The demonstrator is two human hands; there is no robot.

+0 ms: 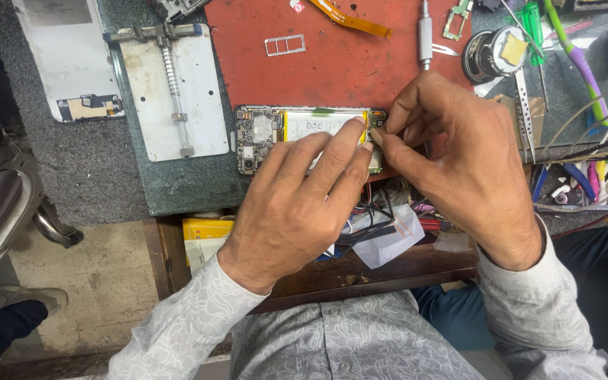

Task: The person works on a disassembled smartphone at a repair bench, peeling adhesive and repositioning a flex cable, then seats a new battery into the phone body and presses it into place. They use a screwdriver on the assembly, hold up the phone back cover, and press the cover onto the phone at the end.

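An opened phone (269, 134) lies on the red work mat (332, 63), its circuit board and pale battery exposed. My left hand (304, 204) rests across the phone's lower half, with two fingers pressing on the battery. My right hand (459, 155) is at the phone's right end, thumb and forefinger pinched together on a small part there; what they pinch is too small to make out. Both fingertips meet near the battery's right edge.
A white metal holder plate with a screw clamp (174, 91) lies left of the mat, a phone back cover (65, 56) further left. A SIM tray (285, 45), a screwdriver (425, 35), tweezers (526, 116), a tape roll (490, 55) and cables (585, 63) lie about. An open drawer (381, 239) holds papers and wires.
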